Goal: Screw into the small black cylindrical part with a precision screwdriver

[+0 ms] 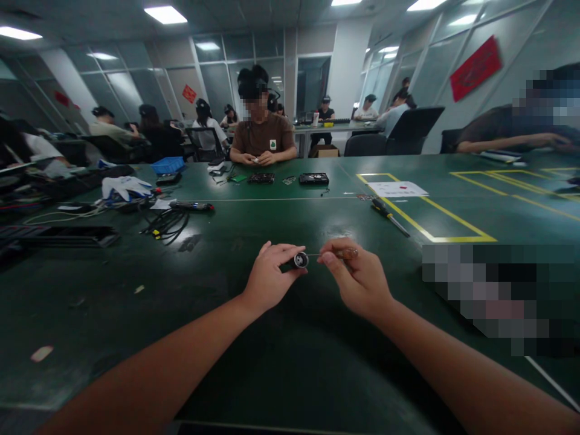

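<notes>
Near the middle of the head view, my left hand (268, 277) grips a short black cylindrical part (301, 260) between thumb and fingers. Its round, silver-rimmed end faces me, and small details inside are too fine to name. My right hand (362, 279) is closed around a small screwdriver (350, 254) with an amber see-through handle. The thin shaft points left and reaches the side of the cylindrical part; whether the tip touches it I cannot tell. Both hands are above the green table (254, 374).
Beyond my hands lies a yellow-black screwdriver (389, 216), near a white paper (399, 189). Coiled black cable (170, 223), a dark pen-like tool (193, 206) and white gloves (124, 187) lie to the left. A person (263, 136) sits opposite behind dark opened devices (313, 179).
</notes>
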Available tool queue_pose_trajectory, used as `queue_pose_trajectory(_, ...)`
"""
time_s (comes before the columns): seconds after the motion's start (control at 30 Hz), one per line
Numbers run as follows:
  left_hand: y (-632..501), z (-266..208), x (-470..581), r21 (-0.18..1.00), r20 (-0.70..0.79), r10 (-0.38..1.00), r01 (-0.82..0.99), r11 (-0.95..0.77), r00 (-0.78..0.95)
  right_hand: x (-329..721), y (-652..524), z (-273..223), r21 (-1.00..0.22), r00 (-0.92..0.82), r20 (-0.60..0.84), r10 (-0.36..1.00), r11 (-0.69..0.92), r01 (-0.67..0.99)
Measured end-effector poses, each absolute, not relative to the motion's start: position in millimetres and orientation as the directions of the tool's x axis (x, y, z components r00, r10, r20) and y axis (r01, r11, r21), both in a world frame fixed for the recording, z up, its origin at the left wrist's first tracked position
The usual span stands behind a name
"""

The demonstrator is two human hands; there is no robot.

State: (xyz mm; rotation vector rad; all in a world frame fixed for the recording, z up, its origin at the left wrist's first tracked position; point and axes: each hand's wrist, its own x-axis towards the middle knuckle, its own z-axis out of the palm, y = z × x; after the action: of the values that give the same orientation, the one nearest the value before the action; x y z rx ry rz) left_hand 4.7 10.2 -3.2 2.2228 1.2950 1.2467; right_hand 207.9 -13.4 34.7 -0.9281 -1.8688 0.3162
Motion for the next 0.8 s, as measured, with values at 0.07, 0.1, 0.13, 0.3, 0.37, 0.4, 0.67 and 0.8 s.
queue_pose_trajectory(0.07, 10.4, -2.5, 3.6, 0.584, 0.552, 0.799, 0.572, -0.576, 0.239, 207.5, -14.6, 36.7, -0.539, -0.246, 0.680, 0.690, 0.699, 0.470)
queue_pose_trajectory(0.1, 10.3, -2.1, 3.1, 0.575, 0.560, 0.792, 0.575, -0.583, 0.243, 207.4, -14.8, 37.6, -0.527, -0.251, 0.690, 0.678, 0.709, 0.468)
queue_pose_trajectory(0.13, 10.3, -1.8, 2.9, 0.568, 0.565, 0.788, 0.576, -0.588, 0.247, 207.4, -14.7, 38.3, -0.520, -0.254, 0.697, 0.670, 0.717, 0.464)
queue_pose_trajectory(0.3, 10.6, -2.0, 3.8, 0.584, 0.554, 0.797, 0.570, -0.578, 0.241, 208.3, -10.6, 35.9, -0.629, -0.224, 0.635, 0.739, 0.663, 0.405)
queue_pose_trajectory(0.37, 11.2, -2.2, 4.2, 0.613, 0.542, 0.813, 0.563, -0.555, 0.212, 209.0, -8.8, 33.3, -0.679, -0.187, 0.607, 0.772, 0.626, 0.382)
queue_pose_trajectory(0.4, 11.4, -2.2, 4.2, 0.625, 0.536, 0.821, 0.561, -0.543, 0.197, 209.4, -8.3, 32.4, -0.687, -0.171, 0.606, 0.777, 0.620, 0.380)
queue_pose_trajectory(0.67, 13.1, -2.4, 2.1, 0.610, 0.563, 0.808, 0.570, -0.550, 0.176, 208.4, -13.4, 39.9, -0.514, -0.239, 0.694, 0.680, 0.700, 0.496)
queue_pose_trajectory(0.8, 12.6, -1.4, 2.4, 0.611, 0.575, 0.801, 0.564, -0.556, 0.166, 205.1, -15.0, 42.0, -0.395, -0.345, 0.727, 0.594, 0.772, 0.498)
